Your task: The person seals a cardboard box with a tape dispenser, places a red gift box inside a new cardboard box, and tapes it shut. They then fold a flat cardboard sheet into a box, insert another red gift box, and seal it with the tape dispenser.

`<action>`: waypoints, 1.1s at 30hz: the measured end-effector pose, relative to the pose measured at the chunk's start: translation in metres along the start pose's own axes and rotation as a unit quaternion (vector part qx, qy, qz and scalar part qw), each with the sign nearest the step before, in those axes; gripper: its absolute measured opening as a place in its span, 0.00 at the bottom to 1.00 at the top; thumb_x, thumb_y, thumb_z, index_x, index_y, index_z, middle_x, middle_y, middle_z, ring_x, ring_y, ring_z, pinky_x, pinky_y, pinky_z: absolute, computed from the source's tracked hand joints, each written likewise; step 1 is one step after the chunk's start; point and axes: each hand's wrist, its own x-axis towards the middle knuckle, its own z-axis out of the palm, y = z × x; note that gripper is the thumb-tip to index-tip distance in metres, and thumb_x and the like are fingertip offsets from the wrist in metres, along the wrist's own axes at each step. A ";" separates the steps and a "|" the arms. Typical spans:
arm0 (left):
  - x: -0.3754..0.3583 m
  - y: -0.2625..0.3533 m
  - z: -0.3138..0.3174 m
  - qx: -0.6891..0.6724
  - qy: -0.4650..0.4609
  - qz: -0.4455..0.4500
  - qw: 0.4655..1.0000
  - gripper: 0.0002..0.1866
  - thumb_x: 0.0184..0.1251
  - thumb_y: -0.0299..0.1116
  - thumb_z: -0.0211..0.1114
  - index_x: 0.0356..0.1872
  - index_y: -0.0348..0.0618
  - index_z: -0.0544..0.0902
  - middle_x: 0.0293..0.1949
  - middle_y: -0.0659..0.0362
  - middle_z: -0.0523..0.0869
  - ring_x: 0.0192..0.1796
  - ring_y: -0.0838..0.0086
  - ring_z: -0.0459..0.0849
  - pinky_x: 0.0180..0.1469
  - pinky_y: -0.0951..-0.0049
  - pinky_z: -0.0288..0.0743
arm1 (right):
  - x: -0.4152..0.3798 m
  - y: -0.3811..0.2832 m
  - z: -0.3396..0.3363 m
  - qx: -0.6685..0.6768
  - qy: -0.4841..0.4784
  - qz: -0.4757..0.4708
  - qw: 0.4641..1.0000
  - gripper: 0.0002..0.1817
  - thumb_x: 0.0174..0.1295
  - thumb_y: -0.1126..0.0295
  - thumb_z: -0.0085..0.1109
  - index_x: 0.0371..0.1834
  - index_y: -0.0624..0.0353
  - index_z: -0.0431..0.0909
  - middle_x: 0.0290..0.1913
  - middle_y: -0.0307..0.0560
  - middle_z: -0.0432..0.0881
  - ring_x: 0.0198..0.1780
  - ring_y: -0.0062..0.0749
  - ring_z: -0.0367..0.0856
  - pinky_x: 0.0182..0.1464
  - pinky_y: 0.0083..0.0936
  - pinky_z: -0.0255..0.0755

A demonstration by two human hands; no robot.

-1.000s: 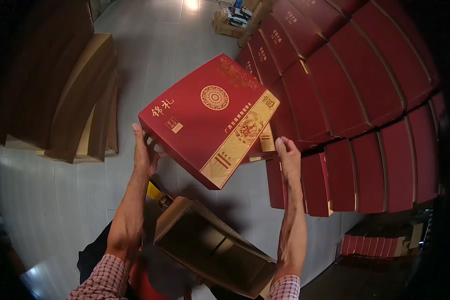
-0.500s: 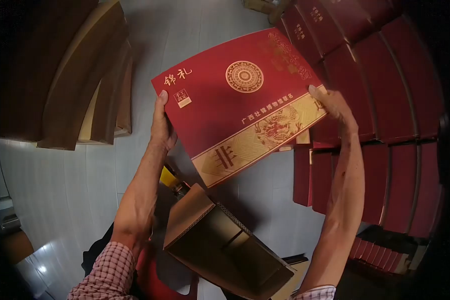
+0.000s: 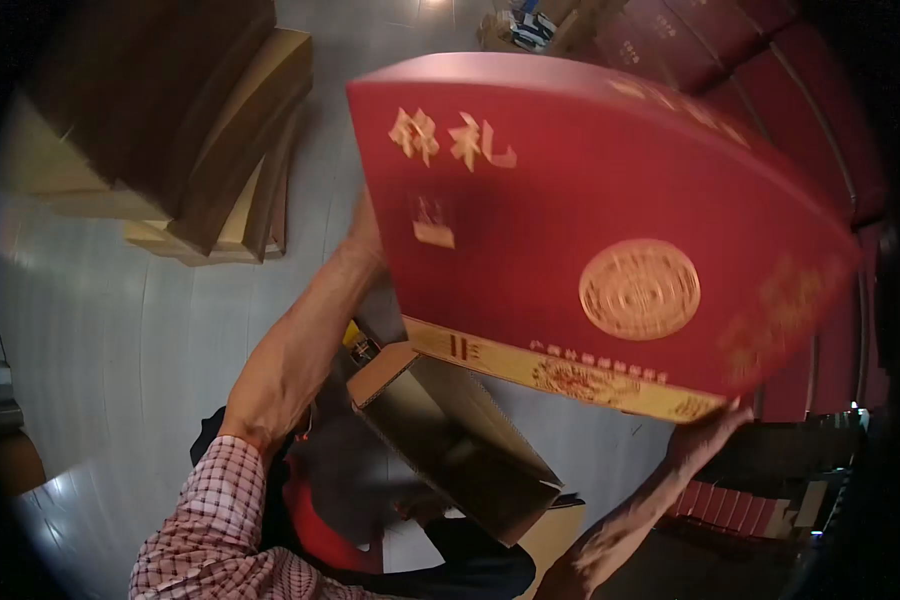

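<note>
A large red gift box [image 3: 530, 220] with gold lettering, a round gold emblem and a gold band along its lower edge is held up close to my head, tilted. My left hand [image 3: 367, 228] grips its left side, fingers mostly hidden behind it. At the lower right corner, my right hand [image 3: 712, 430] supports the box from below, with its fingers partly out of sight. Below the box stands an open cardboard carton [image 3: 385, 372], its inside dark. Something yellow and black [image 3: 358, 340] shows beside the carton's flap.
Brown cartons [image 3: 230, 120] are stacked at the left. Several red boxes [image 3: 805, 110] pile up along the right side. A box with mixed items [image 3: 530, 30] sits at the far end. Lower right is a row of red items [image 3: 725, 510]; a red seat [image 3: 315, 520] is below me.
The gift box has come up closer to my head and moved right, and it has tilted so its far side face shows. My left hand is now more hidden behind it. The view has shifted.
</note>
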 end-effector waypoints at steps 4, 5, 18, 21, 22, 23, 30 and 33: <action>-0.047 -0.042 0.022 0.018 -0.168 -0.117 0.979 0.24 0.87 0.43 0.56 0.74 0.40 0.73 0.63 0.52 0.86 0.59 0.66 0.90 0.54 0.68 0.92 | -0.149 -0.034 -0.105 -0.015 0.101 -0.011 0.995 0.43 0.79 0.33 0.47 0.81 0.57 0.65 0.73 0.51 0.75 0.68 0.42 0.77 0.67 0.45 0.74; -0.064 -0.050 0.020 -0.064 -0.180 -0.163 0.968 0.26 0.86 0.42 0.57 0.77 0.41 0.71 0.65 0.52 0.84 0.61 0.65 0.89 0.55 0.67 0.92 | -0.182 -0.028 -0.124 -0.024 0.116 -0.007 0.993 0.43 0.79 0.33 0.47 0.81 0.57 0.65 0.73 0.51 0.75 0.69 0.42 0.77 0.67 0.45 0.73; -0.108 -0.081 0.002 -0.236 -0.168 -0.250 0.924 0.30 0.90 0.44 0.51 0.85 0.49 0.60 0.79 0.50 0.72 0.76 0.63 0.77 0.72 0.59 0.82 | -0.292 0.095 -0.184 -0.006 0.092 0.096 0.991 0.42 0.79 0.34 0.49 0.81 0.56 0.65 0.77 0.48 0.72 0.74 0.44 0.71 0.74 0.48 0.65; -0.120 -0.057 0.016 -0.089 -0.136 -0.178 0.970 0.29 0.89 0.40 0.54 0.84 0.47 0.63 0.78 0.51 0.73 0.75 0.65 0.78 0.73 0.59 0.81 | -0.298 0.110 -0.190 0.004 0.066 0.092 0.994 0.42 0.78 0.34 0.50 0.81 0.56 0.65 0.77 0.47 0.71 0.75 0.44 0.70 0.75 0.49 0.63; -0.120 -0.051 0.024 -0.032 -0.130 -0.161 0.978 0.28 0.89 0.41 0.54 0.82 0.46 0.64 0.77 0.51 0.74 0.73 0.65 0.79 0.71 0.59 0.81 | -0.298 0.118 -0.192 0.005 0.057 0.088 0.994 0.42 0.78 0.34 0.50 0.81 0.56 0.65 0.78 0.47 0.71 0.76 0.45 0.69 0.76 0.49 0.63; -0.117 -0.047 0.028 0.015 -0.121 -0.163 0.979 0.27 0.88 0.42 0.54 0.81 0.45 0.66 0.75 0.51 0.76 0.71 0.65 0.80 0.70 0.59 0.82 | -0.297 0.125 -0.187 0.006 0.047 0.087 0.995 0.42 0.78 0.34 0.50 0.81 0.56 0.65 0.78 0.47 0.71 0.76 0.45 0.69 0.76 0.49 0.62; -0.087 -0.052 0.011 0.277 -0.067 -0.210 0.935 0.26 0.86 0.50 0.56 0.69 0.40 0.75 0.62 0.51 0.84 0.58 0.64 0.87 0.60 0.60 0.85 | -0.282 0.174 -0.162 0.051 0.103 0.205 0.972 0.33 0.81 0.44 0.52 0.77 0.58 0.70 0.74 0.45 0.75 0.74 0.39 0.73 0.76 0.44 0.65; -0.085 -0.060 -0.005 0.399 -0.066 -0.235 0.884 0.27 0.85 0.54 0.56 0.65 0.38 0.79 0.56 0.51 0.88 0.53 0.64 0.90 0.56 0.60 0.86 | -0.273 0.163 -0.158 0.008 0.115 0.255 0.960 0.37 0.80 0.42 0.54 0.79 0.59 0.68 0.72 0.49 0.75 0.70 0.40 0.77 0.67 0.46 0.75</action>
